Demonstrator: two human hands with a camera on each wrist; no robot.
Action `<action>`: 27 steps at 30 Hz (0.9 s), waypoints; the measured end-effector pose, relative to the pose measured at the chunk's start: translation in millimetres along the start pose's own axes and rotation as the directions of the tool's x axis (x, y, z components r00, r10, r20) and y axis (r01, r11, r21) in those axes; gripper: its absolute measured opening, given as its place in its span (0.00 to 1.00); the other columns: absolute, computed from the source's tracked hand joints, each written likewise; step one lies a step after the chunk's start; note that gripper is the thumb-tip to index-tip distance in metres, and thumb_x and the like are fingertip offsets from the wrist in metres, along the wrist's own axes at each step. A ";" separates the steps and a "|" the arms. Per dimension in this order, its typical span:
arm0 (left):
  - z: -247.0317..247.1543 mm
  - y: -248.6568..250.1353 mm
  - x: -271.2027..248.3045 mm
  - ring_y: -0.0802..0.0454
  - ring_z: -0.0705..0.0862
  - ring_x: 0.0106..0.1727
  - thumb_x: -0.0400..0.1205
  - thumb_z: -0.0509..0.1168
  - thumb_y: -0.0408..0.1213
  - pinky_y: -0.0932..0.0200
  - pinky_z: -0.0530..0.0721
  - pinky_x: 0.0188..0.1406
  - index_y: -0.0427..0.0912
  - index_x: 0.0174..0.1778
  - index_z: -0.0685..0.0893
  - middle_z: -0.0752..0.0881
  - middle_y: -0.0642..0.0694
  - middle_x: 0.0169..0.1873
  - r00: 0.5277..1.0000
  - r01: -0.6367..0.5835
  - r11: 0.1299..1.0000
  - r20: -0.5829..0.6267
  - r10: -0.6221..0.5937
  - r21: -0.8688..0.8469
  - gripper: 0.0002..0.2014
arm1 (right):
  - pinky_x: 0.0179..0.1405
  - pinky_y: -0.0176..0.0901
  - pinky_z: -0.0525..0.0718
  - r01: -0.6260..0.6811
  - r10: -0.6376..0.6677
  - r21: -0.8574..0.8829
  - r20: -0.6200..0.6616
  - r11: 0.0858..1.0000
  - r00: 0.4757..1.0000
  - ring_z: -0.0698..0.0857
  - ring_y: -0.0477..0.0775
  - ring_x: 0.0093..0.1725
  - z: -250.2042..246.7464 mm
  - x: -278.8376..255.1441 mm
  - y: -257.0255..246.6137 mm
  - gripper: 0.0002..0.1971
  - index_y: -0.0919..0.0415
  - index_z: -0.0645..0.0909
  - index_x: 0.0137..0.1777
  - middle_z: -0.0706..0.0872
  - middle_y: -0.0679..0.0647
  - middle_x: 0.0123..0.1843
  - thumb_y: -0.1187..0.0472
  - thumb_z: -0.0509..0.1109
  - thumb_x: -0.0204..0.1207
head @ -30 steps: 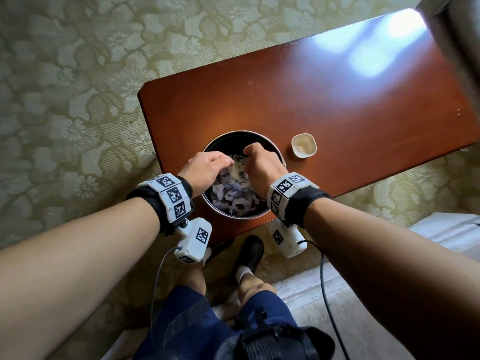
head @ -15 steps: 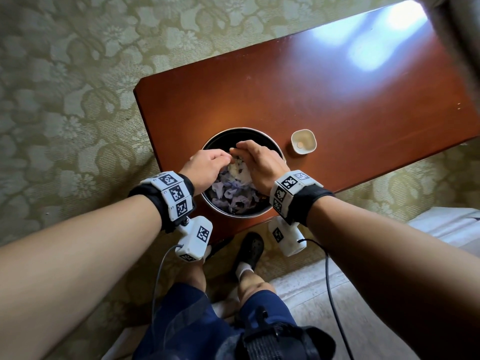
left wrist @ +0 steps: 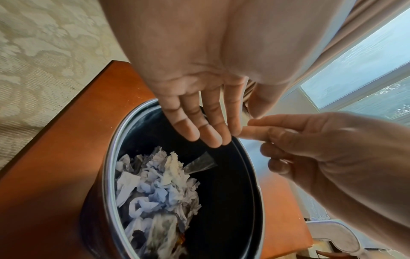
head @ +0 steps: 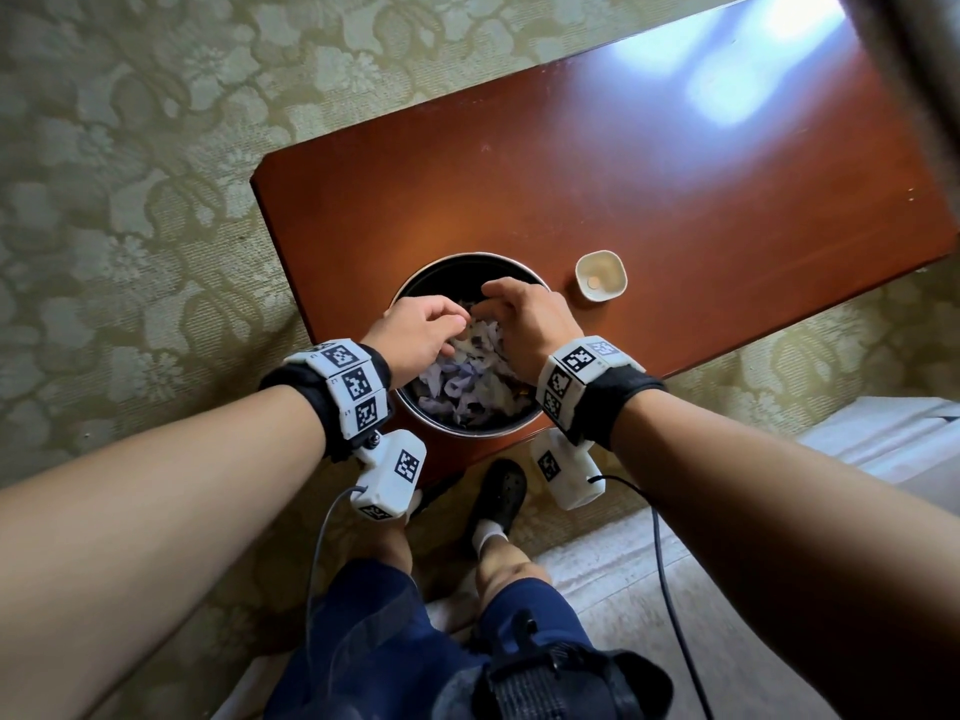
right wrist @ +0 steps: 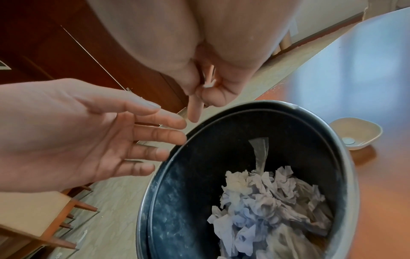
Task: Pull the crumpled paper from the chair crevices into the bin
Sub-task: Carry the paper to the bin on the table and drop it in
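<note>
A round dark bin point(head: 467, 258) stands on the wooden table, part-filled with crumpled white and bluish paper point(head: 475, 379). Both hands hover over its far half. My left hand point(head: 441, 327) has straight, slightly spread fingers point(left wrist: 206, 135) and holds nothing. My right hand point(head: 493, 304) is curled, index finger pointing down, with a small white paper scrap point(right wrist: 209, 83) pinched between thumb and fingers. The two hands' fingertips nearly touch above the rim point(left wrist: 108, 166). A clear plastic strip point(right wrist: 258, 152) leans against the bin's inner wall above the paper point(right wrist: 266, 201).
A small cream dish point(head: 601, 275) with a coin stands just right of the bin. The brown table point(head: 649, 163) sits on floral carpet point(head: 130, 200). A grey upholstered edge point(head: 914, 70) shows at top right. My feet point(head: 501, 491) are by the table's near edge.
Both hands have lifted off the paper pile and shifted toward the bin's far rim. The left hand's fingers have straightened out.
</note>
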State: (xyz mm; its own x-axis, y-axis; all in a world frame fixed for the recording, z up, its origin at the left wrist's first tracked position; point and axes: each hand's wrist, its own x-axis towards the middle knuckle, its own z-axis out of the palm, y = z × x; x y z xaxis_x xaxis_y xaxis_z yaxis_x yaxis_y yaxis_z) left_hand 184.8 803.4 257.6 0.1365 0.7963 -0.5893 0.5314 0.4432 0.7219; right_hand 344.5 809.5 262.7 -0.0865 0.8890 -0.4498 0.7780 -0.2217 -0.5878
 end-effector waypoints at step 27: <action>95.2 127.1 94.0 0.54 0.85 0.51 0.80 0.65 0.44 0.57 0.81 0.56 0.56 0.47 0.88 0.87 0.59 0.43 0.990 -0.135 0.874 0.023 0.141 0.467 0.07 | 0.49 0.45 0.80 -0.322 0.359 0.200 -0.188 0.925 0.914 0.84 0.61 0.54 -103.5 60.8 162.0 0.08 0.51 0.82 0.44 0.87 0.53 0.46 0.48 0.71 0.77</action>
State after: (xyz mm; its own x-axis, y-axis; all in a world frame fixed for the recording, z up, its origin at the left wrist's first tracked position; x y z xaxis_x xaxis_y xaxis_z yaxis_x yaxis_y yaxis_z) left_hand 344.8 895.4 259.5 0.2291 0.8410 -0.4901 0.8363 0.0875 0.5412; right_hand 529.7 869.1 209.7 0.3169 0.8085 -0.4959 0.6235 -0.5716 -0.5334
